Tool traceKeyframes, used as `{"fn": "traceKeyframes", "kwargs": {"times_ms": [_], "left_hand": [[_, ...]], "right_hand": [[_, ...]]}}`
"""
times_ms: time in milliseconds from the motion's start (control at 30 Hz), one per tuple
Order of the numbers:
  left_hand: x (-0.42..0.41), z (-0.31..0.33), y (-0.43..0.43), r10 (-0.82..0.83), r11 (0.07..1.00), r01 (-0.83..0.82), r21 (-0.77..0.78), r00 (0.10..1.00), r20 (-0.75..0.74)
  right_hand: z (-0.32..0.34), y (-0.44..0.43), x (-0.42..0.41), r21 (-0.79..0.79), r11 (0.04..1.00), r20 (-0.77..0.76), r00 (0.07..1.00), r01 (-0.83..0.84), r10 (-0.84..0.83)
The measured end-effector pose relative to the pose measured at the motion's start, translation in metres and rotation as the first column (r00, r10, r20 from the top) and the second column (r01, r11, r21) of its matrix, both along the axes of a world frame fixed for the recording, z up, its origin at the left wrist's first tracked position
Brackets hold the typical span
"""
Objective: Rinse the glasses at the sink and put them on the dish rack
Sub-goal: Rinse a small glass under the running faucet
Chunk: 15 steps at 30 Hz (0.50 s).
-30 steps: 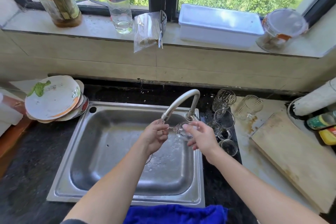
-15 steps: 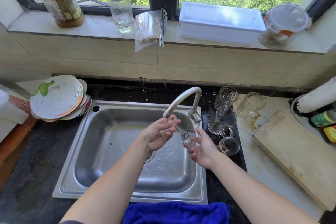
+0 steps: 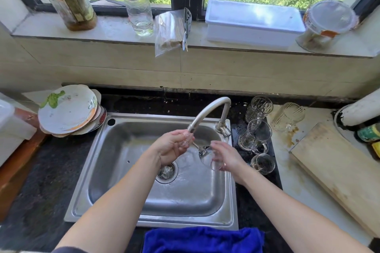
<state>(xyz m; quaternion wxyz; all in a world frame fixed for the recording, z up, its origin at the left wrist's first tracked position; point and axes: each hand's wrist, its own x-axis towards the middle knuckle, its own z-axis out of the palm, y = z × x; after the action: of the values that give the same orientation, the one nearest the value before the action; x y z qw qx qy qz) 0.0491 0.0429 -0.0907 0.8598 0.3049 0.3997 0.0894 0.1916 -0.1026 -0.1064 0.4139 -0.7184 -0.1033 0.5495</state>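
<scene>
A clear stemmed glass [image 3: 206, 157] lies tilted over the steel sink [image 3: 123, 181], just under the faucet [image 3: 207, 111] spout. My left hand [image 3: 170, 147] pinches its foot up by the spout. My right hand [image 3: 225, 157] cups its bowl lower down and to the right. Water wets the sink floor around the drain [image 3: 167, 170]. Several more glasses stand on the counter right of the sink: a patterned tumbler [image 3: 259, 108], a handled glass [image 3: 255, 135], a small glass mug [image 3: 263, 163] and a ribbed glass [image 3: 287, 116]. No dish rack is in view.
A stack of dirty plates [image 3: 67, 109] sits at the sink's left corner. A wooden cutting board [image 3: 339, 170] lies at the right. A blue cloth [image 3: 203, 240] hangs at the front edge. Bottles, a white box [image 3: 253, 21] and a jar stand on the windowsill.
The glass has turned and dropped: my right hand moved down and right with the bowl, while my left hand shifted up to the spout, holding the foot.
</scene>
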Motion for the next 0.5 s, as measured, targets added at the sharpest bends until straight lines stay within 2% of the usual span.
{"fn": "traceKeyframes", "kwargs": {"times_ms": [67, 133, 200, 267, 300, 333, 400, 500], "left_hand": [[-0.003, 0.002, 0.002, 0.022, 1.0, -0.022, 0.009, 1.0, 0.003], [-0.004, 0.003, 0.004, 0.013, 0.999, -0.013, 0.029, 1.0, 0.001], [-0.004, 0.004, 0.004, -0.009, 0.997, 0.01, 0.07, 1.0, -0.025], [-0.005, 0.008, 0.004, -0.03, 0.988, 0.041, 0.15, 0.997, -0.071], [-0.006, 0.01, 0.005, -0.028, 0.979, 0.047, 0.199, 0.995, -0.098], [-0.007, 0.011, 0.006, -0.008, 0.968, 0.038, 0.246, 0.992, -0.122], [-0.016, 0.011, 0.014, 0.085, 0.943, -0.013, 0.333, 0.976, -0.2], [-0.038, 0.002, 0.026, 0.219, 0.892, -0.043, 0.45, 0.912, -0.347]], "right_hand": [[0.006, 0.004, 0.002, 0.066, 0.97, 0.175, 0.959, -0.236, 0.222], [0.009, 0.011, -0.001, -0.042, 0.882, 0.383, 0.808, -0.469, 0.448], [0.012, 0.02, -0.009, -0.191, 0.815, 0.572, 0.614, -0.546, 0.545], [0.014, 0.03, -0.019, -0.237, 0.792, 0.665, 0.501, -0.562, 0.554], [0.011, 0.034, -0.023, -0.244, 0.794, 0.687, 0.478, -0.557, 0.547], [0.008, 0.039, -0.027, -0.237, 0.805, 0.692, 0.487, -0.545, 0.533], [0.002, 0.05, -0.032, -0.213, 0.826, 0.634, 0.569, -0.522, 0.524], [-0.009, 0.066, -0.04, -0.148, 0.845, 0.566, 0.657, -0.514, 0.498]]}}
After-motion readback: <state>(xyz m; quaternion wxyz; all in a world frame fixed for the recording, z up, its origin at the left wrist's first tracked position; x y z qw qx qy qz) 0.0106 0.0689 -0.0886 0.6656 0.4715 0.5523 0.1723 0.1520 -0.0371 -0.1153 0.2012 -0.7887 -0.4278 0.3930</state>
